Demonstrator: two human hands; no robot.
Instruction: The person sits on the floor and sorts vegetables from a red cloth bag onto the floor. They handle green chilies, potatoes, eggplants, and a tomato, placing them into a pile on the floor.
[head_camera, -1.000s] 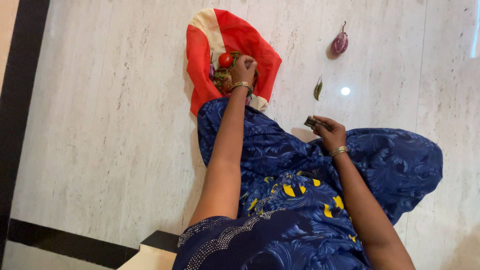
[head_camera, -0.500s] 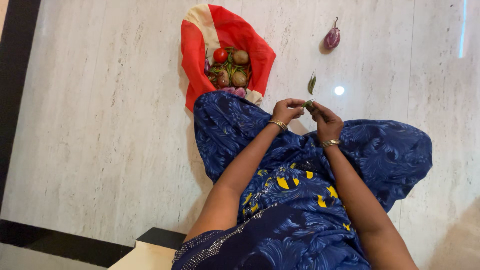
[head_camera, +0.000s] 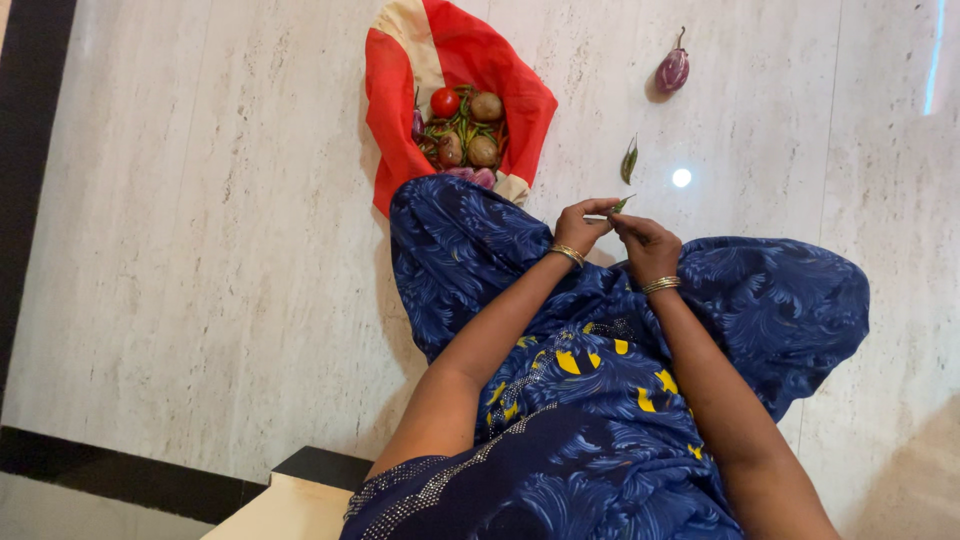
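Head view, hands (head_camera: 615, 228) unmoved (gripping chilli (head_camera: 621, 205))

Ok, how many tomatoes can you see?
1. A red tomato sits at the top of the pile in the red bag on the floor, beside brownish round vegetables. More may be buried underneath.
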